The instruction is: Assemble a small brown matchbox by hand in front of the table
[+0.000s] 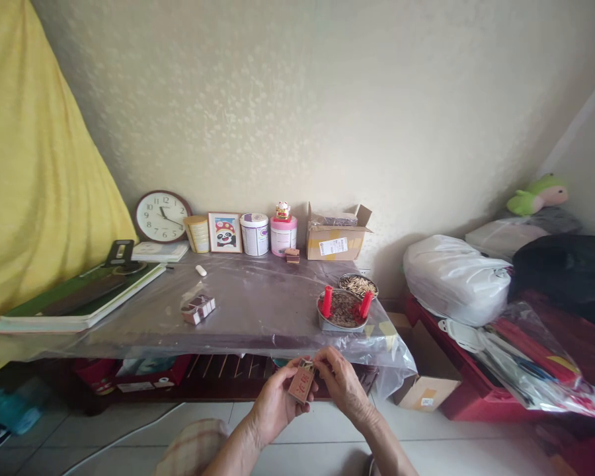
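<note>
My left hand (pixel 274 403) holds a small brown matchbox (pixel 301 383) with a red label, below the front edge of the low table (pixel 258 311). My right hand (pixel 342 382) pinches the top end of the same matchbox with its fingertips. Just beyond my hands, on the table's right end, stands a round metal tin (pixel 342 312) with two red candles upright in it. Behind the tin sits a shallow dish of matchsticks (pixel 358 285). A stack of matchboxes (pixel 198 309) lies left of the middle.
The table is covered in clear plastic sheet. Along the wall stand a clock (pixel 161 216), a panda picture (pixel 225 233), two canisters (pixel 254 234) and an open cardboard box (pixel 336 235). Books (pixel 74 297) lie left. Bags (pixel 456 277) and a red crate (pixel 476 390) fill the right.
</note>
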